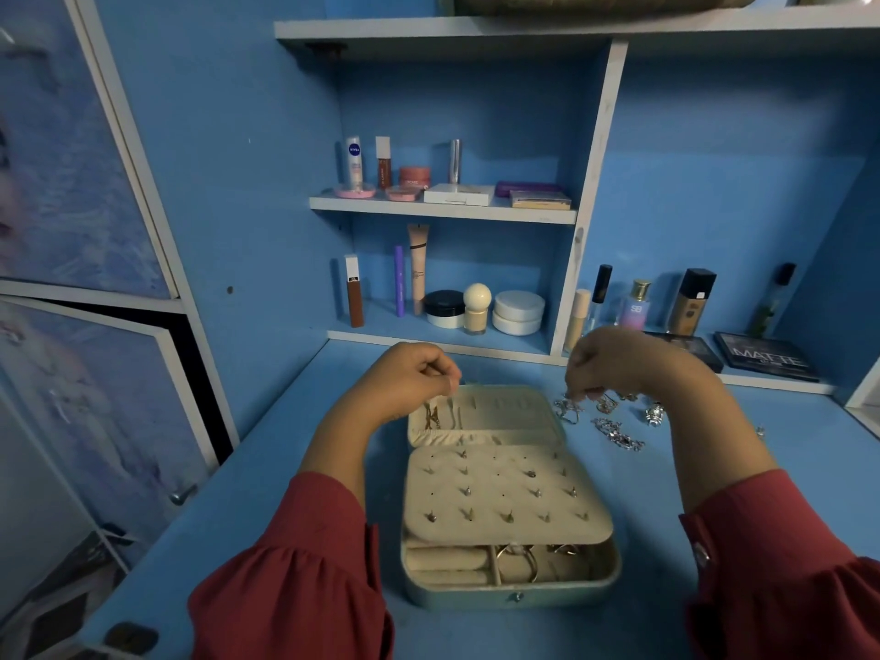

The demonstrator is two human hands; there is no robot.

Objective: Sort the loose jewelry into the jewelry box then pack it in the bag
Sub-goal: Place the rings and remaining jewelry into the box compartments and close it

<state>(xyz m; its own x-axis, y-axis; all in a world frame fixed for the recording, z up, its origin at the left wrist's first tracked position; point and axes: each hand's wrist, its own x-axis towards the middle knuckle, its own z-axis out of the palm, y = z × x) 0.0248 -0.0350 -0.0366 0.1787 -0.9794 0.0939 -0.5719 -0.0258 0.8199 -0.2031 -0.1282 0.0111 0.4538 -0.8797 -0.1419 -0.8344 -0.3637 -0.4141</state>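
Both hands pinched — the left hand [419, 373] apparently a chain above the jewelry box [509, 507], the right hand [614, 362] a silver piece — for sorting.

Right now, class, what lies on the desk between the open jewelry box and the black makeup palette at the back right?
In the head view, loose silver jewelry lies scattered between the jewelry box and the palette, under the right hand.

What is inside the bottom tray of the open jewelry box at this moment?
In the jewelry box, ring rolls sit at left and gold bangles lie in a compartment beside them. The earring panel covers everything farther back.
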